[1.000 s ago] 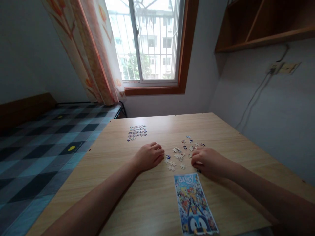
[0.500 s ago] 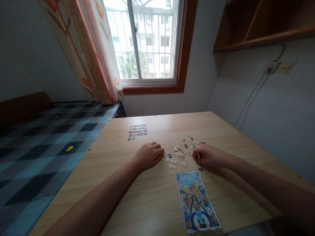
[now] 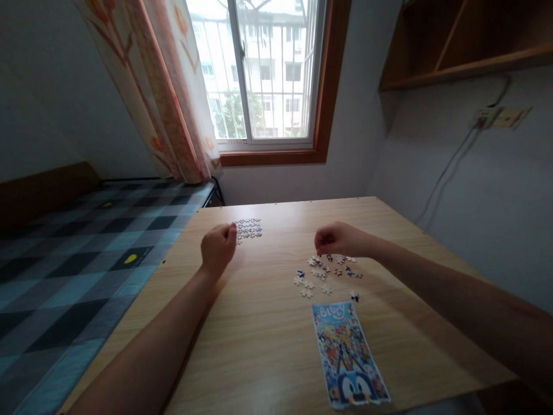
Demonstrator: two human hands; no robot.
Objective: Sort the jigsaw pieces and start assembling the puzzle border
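Observation:
My left hand (image 3: 218,246) is closed at the left edge of a small block of puzzle pieces (image 3: 249,229) laid in rows; its fingers hide the block's left end and whatever they may hold. My right hand (image 3: 337,239) hovers with thumb and fingers pinched at the far side of a loose heap of puzzle pieces (image 3: 319,271). At its fingertips a small dark puzzle piece (image 3: 318,254) shows. Several loose pieces lie pale side up, others show dark or coloured faces. The hand covers some of the far ones.
A printed picture sheet (image 3: 349,354) lies on the wooden table (image 3: 259,334) nearer to me than the pieces. A bed with a checked cover (image 3: 108,248) stands along the left. Beyond the table are a window and curtain; a wall shelf (image 3: 466,63) hangs at the right.
My left hand has gone left and away from me, from beside the loose pieces to the laid-out block. My right hand has lifted and shifted left and farther away, uncovering some pieces.

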